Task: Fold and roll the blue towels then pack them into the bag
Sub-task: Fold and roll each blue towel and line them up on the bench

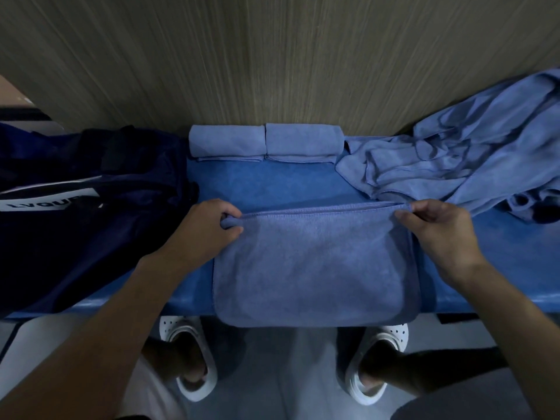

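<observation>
The blue towel (315,262) lies doubled across the middle of the table (272,183), its near fold hanging just over the front edge. The left hand (209,225) pinches the far left corner, fingers (232,229) curled round the bunched hem. The right hand (439,234) pinches the far right corner between thumb and fingertips.

The step looks like squaring the fold before rolling. It would go best with both corners drawn apart evenly so the two stitched hems lie one on the other, and the cloth then laid flat and smoothed. Slack in the soft pile would probably make a loose, lopsided roll.

Two rolled towels (227,142) (304,140) sit side by side and touching at the back, against the wall (272,56). A heap of unfolded towels (472,165) spreads over the right end. The dark navy bag (91,213), with a white label, lies at the left, beside the left hand.

The table is blue and the wall wood-grained. Below, the person's white perforated clogs (188,359) stand on a pale floor (288,374).
</observation>
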